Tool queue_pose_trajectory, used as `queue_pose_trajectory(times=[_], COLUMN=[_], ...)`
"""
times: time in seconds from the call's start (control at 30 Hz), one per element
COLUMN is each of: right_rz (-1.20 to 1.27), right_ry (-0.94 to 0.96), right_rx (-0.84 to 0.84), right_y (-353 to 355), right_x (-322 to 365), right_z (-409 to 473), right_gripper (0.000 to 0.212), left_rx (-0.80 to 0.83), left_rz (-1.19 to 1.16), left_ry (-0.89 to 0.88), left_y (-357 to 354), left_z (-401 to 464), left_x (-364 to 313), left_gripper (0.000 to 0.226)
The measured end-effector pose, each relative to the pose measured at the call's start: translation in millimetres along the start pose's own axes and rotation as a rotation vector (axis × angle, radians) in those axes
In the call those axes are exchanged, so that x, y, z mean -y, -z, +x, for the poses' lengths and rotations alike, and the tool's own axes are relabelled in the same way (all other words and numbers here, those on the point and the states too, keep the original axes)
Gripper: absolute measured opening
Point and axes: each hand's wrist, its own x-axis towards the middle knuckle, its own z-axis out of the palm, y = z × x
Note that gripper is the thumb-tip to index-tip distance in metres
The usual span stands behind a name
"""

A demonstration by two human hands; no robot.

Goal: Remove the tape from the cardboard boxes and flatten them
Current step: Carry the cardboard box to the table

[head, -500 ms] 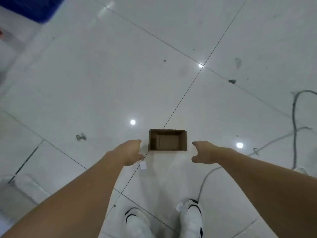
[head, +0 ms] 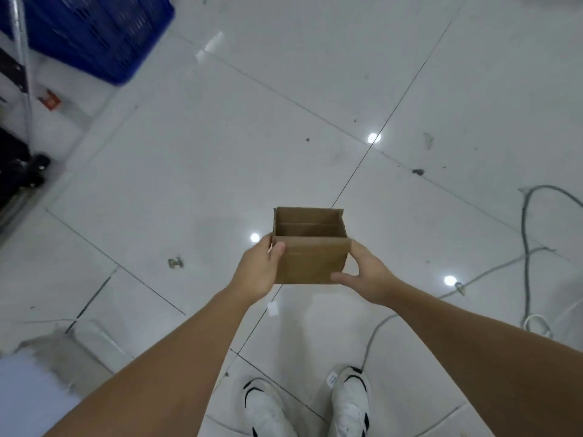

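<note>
Nearest, our white sneakers (head: 309, 405) on the tiled floor (head: 189, 184). Above them, off the floor, left hand (head: 258, 272) and right hand (head: 366, 279) grasp the small open-topped cardboard box (head: 310, 257) between them by its short ends, long axis running hand to hand, both equally near. Beyond, a blue crate (head: 94, 33).

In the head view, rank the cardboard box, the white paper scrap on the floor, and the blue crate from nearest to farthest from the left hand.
1. Cardboard box: in the left hand's grip, thumb on its near face.
2. White paper scrap: on the floor tile, just below that hand in the picture.
3. Blue crate: far off, upper left corner.
</note>
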Motion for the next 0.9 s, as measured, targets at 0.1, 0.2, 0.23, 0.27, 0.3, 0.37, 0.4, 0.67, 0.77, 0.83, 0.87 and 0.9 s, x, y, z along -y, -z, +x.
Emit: queue_pose_trajectory(times=[0.1, 0.2, 0.23, 0.27, 0.3, 0.37, 0.4, 0.67, 0.77, 0.83, 0.87, 0.9], right_rz=[0.119, 0.296, 0.328, 0.350, 0.366, 0.367, 0.359, 0.331, 0.316, 0.270, 0.254, 0.250], right_ry=[0.036, 0.066, 0.091, 0.127, 0.171, 0.264, 0.308, 0.601, 0.702, 0.752, 0.779, 0.810], right_rx=[-0.100, -0.218, -0.245, -0.268, -0.293, -0.345, -0.365, -0.521, -0.561, -0.575, -0.583, -0.591], right_y=[52.5, 125.2, 152.3, 181.4, 211.5, 270.2, 298.2, 454.2, 492.7, 513.7, 522.4, 530.8], right_x=[77.5, 166.4, 195.3, 225.8, 257.1, 318.0, 350.1, 573.3, 637.3, 673.5, 689.5, 704.1], right_z=[-38.5, -80.0, -93.9, -109.3, -126.0, -162.1, -183.2, -336.2, -368.9, -376.0, -375.9, -372.5], right_gripper=[0.068, 0.048, 0.043, 0.037, 0.032, 0.027, 0.028, 0.072, 0.081, 0.080, 0.078, 0.073], left_rx=[-0.143, -0.223, -0.239, -0.252, -0.263, -0.279, -0.288, -0.524, -0.567, -0.603, -0.627, -0.652], left_rz=[-0.116, -0.127, -0.100, -0.078, -0.070, -0.076, -0.073, -0.203, -0.278, -0.293, -0.288, -0.283], left_ry=[0.011, -0.043, -0.065, -0.100, -0.145, -0.265, -0.332, -0.639, -0.807, -0.884, -0.908, -0.925], left_y=[50.2, 109.7, 130.3, 150.8, 170.7, 208.7, 227.5, 364.1, 408.1, 436.9, 450.3, 462.7], left_z=[-30.9, -67.4, -82.0, -97.1, -112.5, -147.6, -167.0, -322.3, -360.1, -369.8, -370.6, -368.4], left_x=[-91.0, -191.4, -224.5, -258.0, -292.1, -362.7, -400.3, -634.9, -686.4, -710.9, -720.6, -729.2], left_gripper=[0.025, 0.031, 0.034, 0.037, 0.037, 0.033, 0.033, 0.058, 0.055, 0.052, 0.053, 0.056])
